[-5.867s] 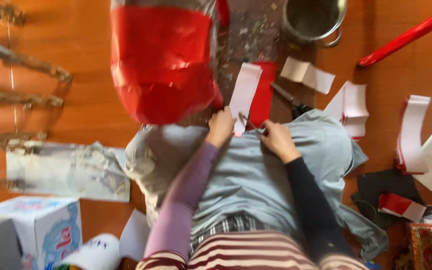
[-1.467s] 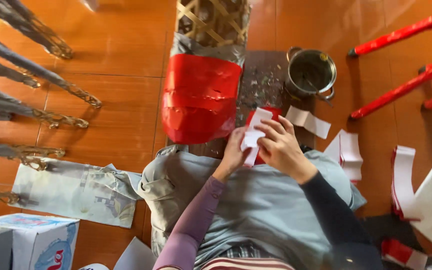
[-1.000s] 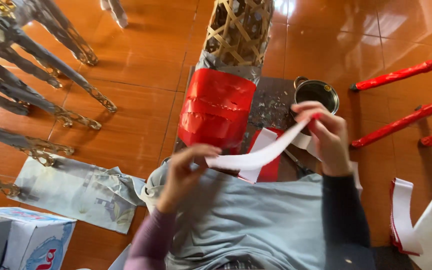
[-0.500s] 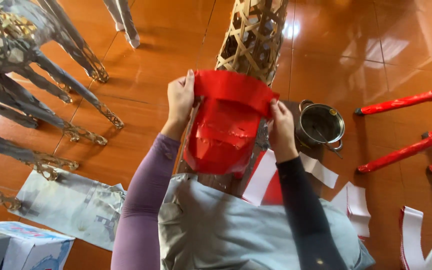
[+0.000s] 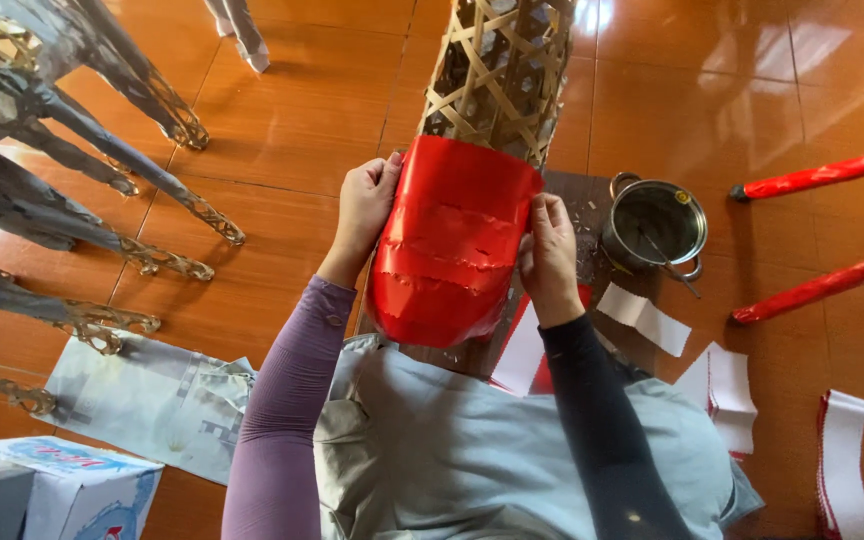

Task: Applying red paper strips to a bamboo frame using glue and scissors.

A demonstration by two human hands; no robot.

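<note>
A woven bamboo frame [image 5: 497,70] stands tilted toward me, its near end wrapped in glossy red paper [image 5: 449,245]. My left hand [image 5: 366,205] presses flat against the left side of the red wrap. On the opposite side my right hand [image 5: 550,255] presses the paper against the frame. Both hands touch the paper with fingers laid along it. A grey cloth [image 5: 472,450] covers my lap below the frame.
A metal pot [image 5: 655,225] with a tool in it stands right of the frame. Red-and-white paper strips [image 5: 642,318] lie on the orange tiled floor. Red-wrapped sticks [image 5: 822,175] lie far right. Grey branching metal pieces [image 5: 62,160] fill the left. Newspaper [image 5: 147,400] and a box [image 5: 62,490] lie bottom left.
Earlier both hands handled a white-backed strip on my lap. They lifted it, then went to the red-wrapped frame. My view has tilted up, and the hands now press lower on the wrap.
</note>
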